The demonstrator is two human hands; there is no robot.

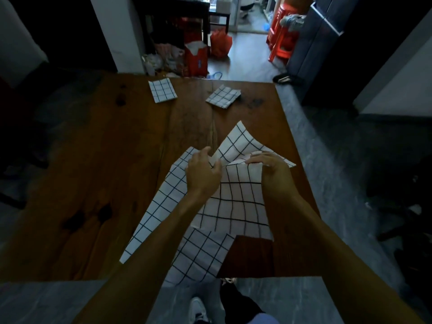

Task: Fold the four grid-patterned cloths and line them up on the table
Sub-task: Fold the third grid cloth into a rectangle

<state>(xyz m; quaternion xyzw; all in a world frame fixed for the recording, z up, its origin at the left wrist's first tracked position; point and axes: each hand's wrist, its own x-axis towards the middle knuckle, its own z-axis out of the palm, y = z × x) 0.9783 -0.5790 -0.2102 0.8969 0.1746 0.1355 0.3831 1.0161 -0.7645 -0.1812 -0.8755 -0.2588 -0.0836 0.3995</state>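
Note:
Two folded grid-patterned cloths lie at the far side of the wooden table (93, 171): one upright rectangle (162, 90) at the centre and one turned diagonally (223, 96) to its right. Near me, an unfolded white grid cloth (236, 202) is lifted off another spread cloth (163, 211) that hangs over the table's near edge. My left hand (202, 173) pinches the lifted cloth's upper edge at the left. My right hand (268, 163) pinches the same edge at the right. Its far corner (238, 141) stands up behind my hands.
The table's right edge (294, 146) runs close beside my right hand, with grey floor beyond. Red bags (219, 44) and boxes sit on the floor past the far edge, red stools (280, 40) farther back. My shoes (198, 309) show below the near edge.

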